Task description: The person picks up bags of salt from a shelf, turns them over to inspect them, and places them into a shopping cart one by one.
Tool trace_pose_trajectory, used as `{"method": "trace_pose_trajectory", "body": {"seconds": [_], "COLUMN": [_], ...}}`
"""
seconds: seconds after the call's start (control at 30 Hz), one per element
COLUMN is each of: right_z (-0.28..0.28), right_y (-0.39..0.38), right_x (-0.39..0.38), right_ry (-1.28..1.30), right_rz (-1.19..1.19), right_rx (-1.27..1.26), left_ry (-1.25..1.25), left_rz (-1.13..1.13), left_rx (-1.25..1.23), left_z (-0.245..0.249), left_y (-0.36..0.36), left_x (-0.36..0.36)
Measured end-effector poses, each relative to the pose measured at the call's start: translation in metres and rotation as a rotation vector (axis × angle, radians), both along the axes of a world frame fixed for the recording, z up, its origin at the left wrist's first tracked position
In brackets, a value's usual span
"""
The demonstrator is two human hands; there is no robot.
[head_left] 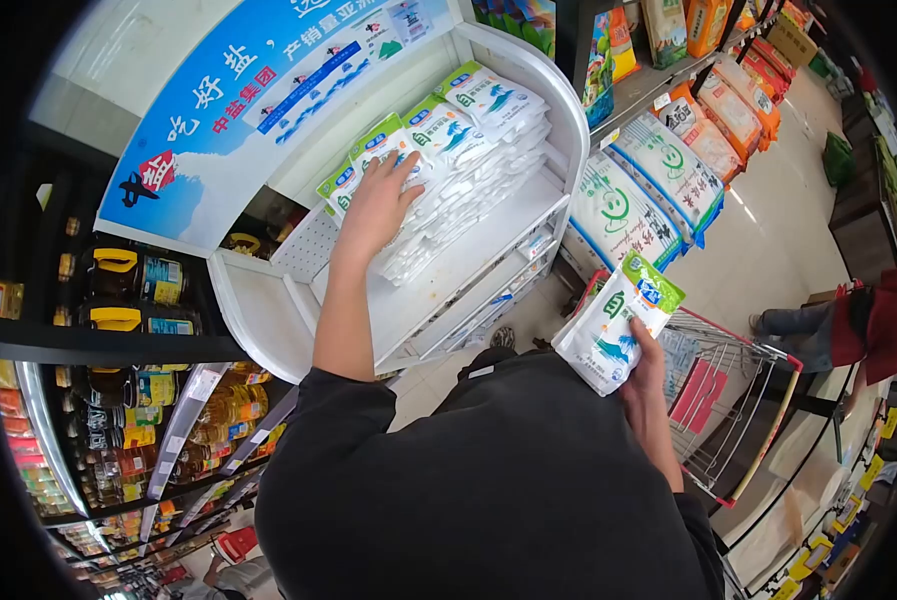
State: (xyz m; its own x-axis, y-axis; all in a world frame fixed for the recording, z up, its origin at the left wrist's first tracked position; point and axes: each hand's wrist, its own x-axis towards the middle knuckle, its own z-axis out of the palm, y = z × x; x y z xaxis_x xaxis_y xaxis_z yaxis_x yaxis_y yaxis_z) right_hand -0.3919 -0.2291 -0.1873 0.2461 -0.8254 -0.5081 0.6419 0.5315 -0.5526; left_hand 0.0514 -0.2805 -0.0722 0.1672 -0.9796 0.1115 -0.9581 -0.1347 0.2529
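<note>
Head-worn fisheye, downward over shelf (468,270)

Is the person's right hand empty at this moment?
No, the right hand grips a white and green bag by its lower end.

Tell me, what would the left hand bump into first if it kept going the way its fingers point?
The left hand lies on the row of salt bags. Pushing straight on, it would probably press into those bags first, then the white shelf behind them.
</note>
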Motion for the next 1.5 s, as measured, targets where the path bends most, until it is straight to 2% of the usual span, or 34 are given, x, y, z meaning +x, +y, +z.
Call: {"method": "trace_pose_trajectory", "body": {"seconds": [0.03, 0.1, 0.13, 0.2, 0.23, 0.3, 0.33, 0.4, 0.43, 0.5, 0.53, 0.57, 0.63, 0.73, 0.83, 0.9, 0.93, 1.03, 1.07, 1.1, 1.13, 1.17, 1.23, 1.27, 1.33, 1.43, 1.5], "right_z": [-0.001, 0.000, 0.000, 0.002, 0.002, 0.003, 0.004, 0.007, 0.008, 0.003, 0.002, 0.005, 0.014, 0.017, 0.014, 0.015, 0.015, 0.017, 0.021, 0.019, 0.017, 0.016, 0.023, 0.025, 0.024, 0.025, 0.026], "right_y": [0.000, 0.000, 0.000, 0.001, 0.001, 0.003, 0.003, 0.003, 0.003, 0.002, 0.002, 0.001, -0.003, -0.007, -0.006, -0.002, -0.001, 0.002, 0.003, 0.004, 0.005, 0.006, 0.010, 0.012, 0.014, 0.015, 0.014], "right_x": [-0.001, 0.001, 0.002, 0.003, 0.004, 0.004, 0.004, 0.005, 0.006, 0.008, 0.009, 0.012, 0.022, 0.022, 0.009, 0.005, 0.004, 0.002, 0.002, 0.001, -0.002, -0.004, -0.003, -0.003, -0.008, -0.012, -0.014], "right_ry": [0.004, 0.004, 0.004, -0.003, -0.013, -0.008, -0.007, 0.000, 0.004, 0.023, 0.035, 0.041, -0.005, -0.065, -0.162, 0.025, 0.024, -0.026, -0.058, -0.064, -0.075, -0.085, -0.070, -0.052, -0.084, -0.119, -0.178], "right_rz": [0.022, 0.040, 0.051, 0.062, 0.072, 0.075, 0.071, 0.077, 0.084, 0.092, 0.098, 0.097, 0.022, 0.025, 0.056, 0.036, 0.030, -0.169, -0.201, -0.211, -0.213, -0.217, -0.249, -0.272, -0.269, -0.247, -0.213], "right_rx": [-0.006, -0.012, -0.017, -0.022, -0.028, -0.028, -0.029, -0.036, -0.044, -0.063, -0.082, -0.083, -0.029, -0.095, -0.152, -0.171, -0.175, -0.041, -0.030, -0.037, -0.042, -0.048, -0.060, -0.063, -0.060, -0.086, -0.104], "left_ry": [0.001, 0.220, 0.221, 0.311, 0.313, 0.340, 0.343, 0.562, 0.567, 0.574, 0.502, 0.560, 0.393, 0.148, 0.232, 0.323, 0.407, 0.148, 0.138, 0.141, -0.123, -0.125, -0.219, -0.225, -0.171, -0.138, -0.214], "left_rz": [0.006, 0.058, 0.059, 0.160, 0.164, 0.403, 0.404, 0.340, 0.343, 0.150, -0.171, -0.401, -0.678, -1.103, -1.210, -1.239, -1.264, -0.835, -0.660, -0.404, -0.273, -0.284, -0.154, -0.171, -0.231, -0.265, -0.297], "left_rx": [0.000, -0.197, -0.197, -0.419, -0.419, -0.545, -0.546, -0.854, -0.852, -0.760, -0.873, -0.866, -0.629, -0.529, -0.511, -0.468, -0.423, -0.644, -0.623, -0.457, -0.528, -0.536, -0.302, -0.308, -0.069, 0.042, -0.004], "left_z": [-0.002, -0.005, -0.003, 0.001, -0.001, -0.001, 0.000, 0.008, 0.019, 0.037, 0.021, 0.021, 0.018, -0.023, -0.031, -0.025, -0.021, -0.012, -0.003, 0.004, -0.014, -0.026, -0.032, -0.029, -0.016, 0.000, -0.004], "left_y": [0.001, -0.001, 0.000, 0.004, 0.006, 0.008, 0.010, 0.021, 0.032, 0.049, 0.045, 0.048, 0.058, 0.060, 0.058, 0.044, 0.031, -0.057, -0.081, -0.106, -0.139, -0.153, -0.170, -0.176, -0.179, -0.176, -0.178], "left_x": [0.001, 0.004, 0.003, -0.001, 0.000, 0.002, 0.001, -0.006, -0.020, -0.062, -0.069, -0.094, -0.135, -0.197, -0.212, -0.202, -0.192, -0.134, -0.111, -0.092, -0.069, -0.060, -0.052, -0.048, -0.045, -0.042, -0.035]}}
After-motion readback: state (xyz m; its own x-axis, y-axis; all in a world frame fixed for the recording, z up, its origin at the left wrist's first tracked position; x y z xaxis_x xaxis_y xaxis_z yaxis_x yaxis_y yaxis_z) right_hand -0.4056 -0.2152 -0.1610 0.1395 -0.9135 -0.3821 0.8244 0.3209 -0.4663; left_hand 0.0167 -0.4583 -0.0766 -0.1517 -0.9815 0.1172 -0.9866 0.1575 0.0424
